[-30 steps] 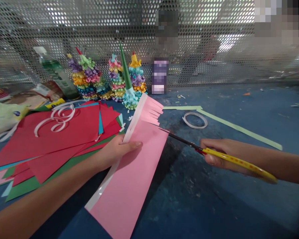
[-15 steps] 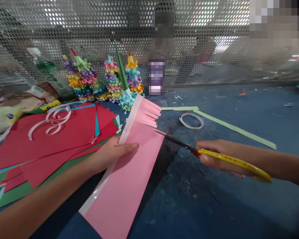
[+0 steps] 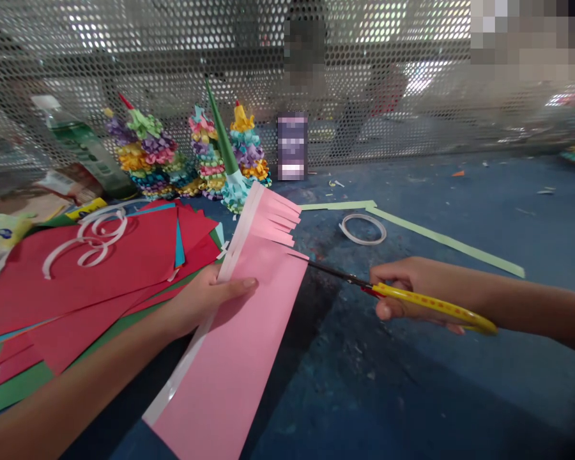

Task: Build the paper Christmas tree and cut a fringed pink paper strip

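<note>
My left hand (image 3: pixel 211 297) pinches a long pink paper strip (image 3: pixel 239 332) along its white-taped edge, thumb on top. The strip's far end is cut into a fringe of several slits. My right hand (image 3: pixel 412 291) grips yellow-handled scissors (image 3: pixel 412 300). Their dark blades point left and touch the strip's right edge just below the last slit.
A stack of red, green and blue paper sheets (image 3: pixel 91 268) with white curled tape lies at the left. Fringed paper trees (image 3: pixel 191 156) and a bottle (image 3: pixel 84 150) stand before a perforated metal screen. A tape ring (image 3: pixel 363 229) and a pale green strip (image 3: pixel 441 241) lie on the blue table.
The view has drifted, so everything sits a little further left. The scissor blades stay at the strip's right edge, and one more slit shows in the fringe.
</note>
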The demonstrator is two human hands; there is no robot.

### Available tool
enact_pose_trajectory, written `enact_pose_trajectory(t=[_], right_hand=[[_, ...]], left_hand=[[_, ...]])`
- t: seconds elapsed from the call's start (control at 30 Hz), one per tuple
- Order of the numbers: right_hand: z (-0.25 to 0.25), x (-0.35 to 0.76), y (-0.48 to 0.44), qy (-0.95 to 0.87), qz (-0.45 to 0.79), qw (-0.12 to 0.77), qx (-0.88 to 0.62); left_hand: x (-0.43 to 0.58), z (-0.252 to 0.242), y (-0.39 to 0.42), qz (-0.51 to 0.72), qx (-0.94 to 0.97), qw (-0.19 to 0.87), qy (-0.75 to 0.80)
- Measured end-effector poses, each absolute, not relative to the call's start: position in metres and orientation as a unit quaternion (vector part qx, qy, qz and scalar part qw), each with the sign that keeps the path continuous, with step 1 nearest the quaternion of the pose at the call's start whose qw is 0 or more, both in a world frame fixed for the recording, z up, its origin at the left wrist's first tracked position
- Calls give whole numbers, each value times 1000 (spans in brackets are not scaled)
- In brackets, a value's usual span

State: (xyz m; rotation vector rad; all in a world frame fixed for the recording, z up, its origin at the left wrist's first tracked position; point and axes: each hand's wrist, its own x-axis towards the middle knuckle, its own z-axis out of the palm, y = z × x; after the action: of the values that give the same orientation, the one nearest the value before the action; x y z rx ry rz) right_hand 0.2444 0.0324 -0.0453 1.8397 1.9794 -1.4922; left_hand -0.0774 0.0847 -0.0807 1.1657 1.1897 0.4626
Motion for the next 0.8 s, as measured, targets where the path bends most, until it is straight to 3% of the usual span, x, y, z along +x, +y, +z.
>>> enact_pose_trajectory(t=[0.4,0.8], right_hand=[[-44,244,30,776,-383,28,501],[-37,220,35,725,-381,-1,573]], left_hand=[[-78,-81,85,198,508,661,515],[-81,-84,86,206,460,711,491]])
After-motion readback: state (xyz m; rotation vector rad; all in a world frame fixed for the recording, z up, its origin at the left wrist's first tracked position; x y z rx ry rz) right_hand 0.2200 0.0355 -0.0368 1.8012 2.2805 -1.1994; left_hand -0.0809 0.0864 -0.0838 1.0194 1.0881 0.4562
